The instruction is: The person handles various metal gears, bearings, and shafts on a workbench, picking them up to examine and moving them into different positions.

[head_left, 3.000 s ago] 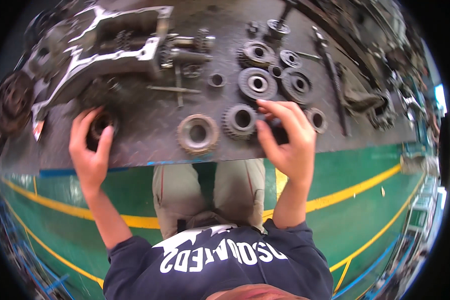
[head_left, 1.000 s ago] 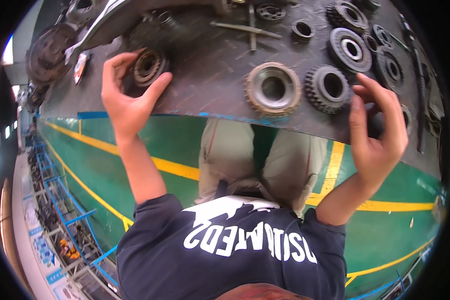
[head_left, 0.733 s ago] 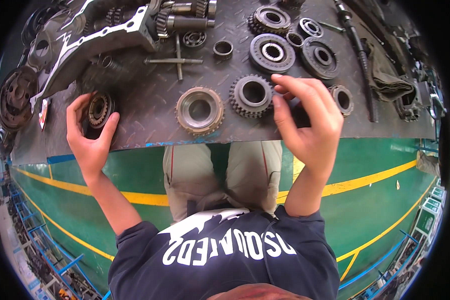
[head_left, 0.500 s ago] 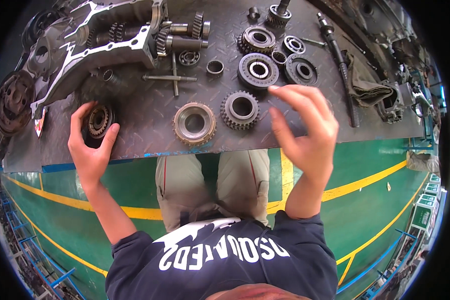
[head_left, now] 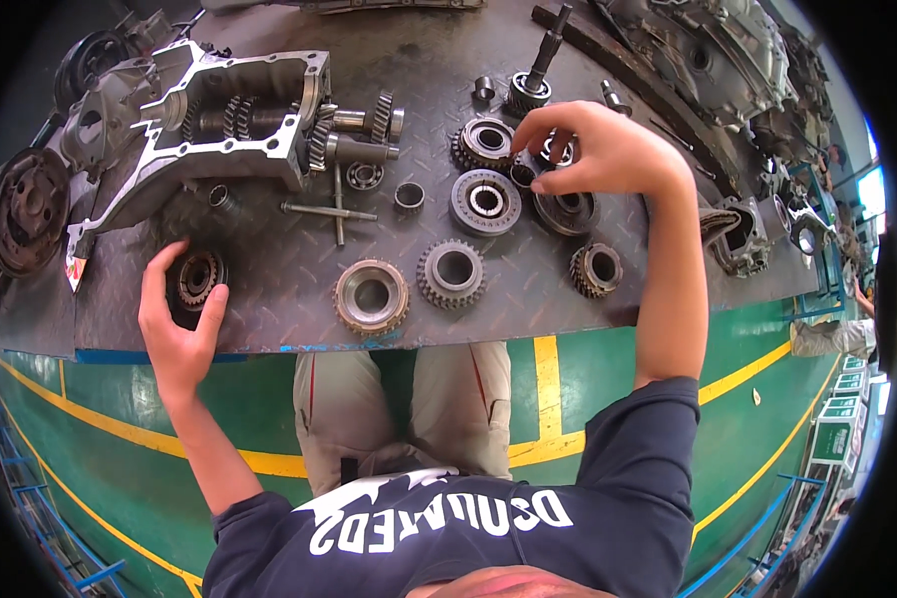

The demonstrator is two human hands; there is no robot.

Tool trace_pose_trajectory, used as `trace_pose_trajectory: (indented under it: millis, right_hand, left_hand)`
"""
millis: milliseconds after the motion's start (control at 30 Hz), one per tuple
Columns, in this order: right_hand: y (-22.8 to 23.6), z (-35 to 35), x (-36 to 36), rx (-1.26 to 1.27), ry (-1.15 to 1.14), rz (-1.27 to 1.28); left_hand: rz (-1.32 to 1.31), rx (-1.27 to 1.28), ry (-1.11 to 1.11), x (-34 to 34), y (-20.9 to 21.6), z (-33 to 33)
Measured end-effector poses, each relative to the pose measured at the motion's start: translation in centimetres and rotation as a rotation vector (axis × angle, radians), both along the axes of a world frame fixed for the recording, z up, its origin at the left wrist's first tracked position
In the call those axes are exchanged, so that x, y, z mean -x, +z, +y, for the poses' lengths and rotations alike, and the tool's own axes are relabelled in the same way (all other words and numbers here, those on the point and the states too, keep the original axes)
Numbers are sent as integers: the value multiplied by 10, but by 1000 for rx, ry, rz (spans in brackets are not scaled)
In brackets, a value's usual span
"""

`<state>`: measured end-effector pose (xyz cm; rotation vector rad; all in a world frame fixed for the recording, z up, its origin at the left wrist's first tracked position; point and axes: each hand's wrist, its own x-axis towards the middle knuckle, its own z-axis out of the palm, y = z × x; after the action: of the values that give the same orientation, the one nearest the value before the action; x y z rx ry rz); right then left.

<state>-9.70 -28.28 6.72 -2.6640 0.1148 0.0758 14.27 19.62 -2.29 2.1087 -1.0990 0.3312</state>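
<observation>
head view: left hand (head_left: 181, 331) curled around a gear (head_left: 198, 279).

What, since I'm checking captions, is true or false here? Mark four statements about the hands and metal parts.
1. The left hand curls around a dark, ring-shaped metal gear. True.
2. The right hand is right of the grey, open-topped metal housing. True.
3. The bronze-toothed, round metal gear lies inside the housing. False: that gear lies on the dark, patterned metal bench.
4. Two thin, grey metal rods lie parallel. False: the rods cross.
</observation>
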Motion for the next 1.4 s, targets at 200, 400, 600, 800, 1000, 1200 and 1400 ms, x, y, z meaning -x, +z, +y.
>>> trace_pose_trajectory:
  millis: [200, 400, 600, 800, 1000, 1200, 1400]
  right_hand:
    - [-23, 15, -4, -87, 78, -168]
    - [-18, 29, 4, 18, 94, -467]
    - [-18, 78, -4, -299, 417, -409]
    - [-32, 88, -8, -327, 431, -354]
    - [-30, 88, -8, -288, 405, -316]
    - [-29, 89, -9, -275, 411, -268]
    - [-27, 89, -7, -290, 440, -317]
  left_hand:
    - [-8, -22, 38, 4, -1, 0]
    - [7, -13, 34, -1, -5, -1]
    - [19, -13, 44, 4, -3, -1]
    - [12, -7, 34, 4, -1, -3]
    - [3, 7, 20, 5, -1, -4]
    - [-34, 44, 19, 4, -2, -4]
    - [-19, 49, 20, 5, -1, -5]
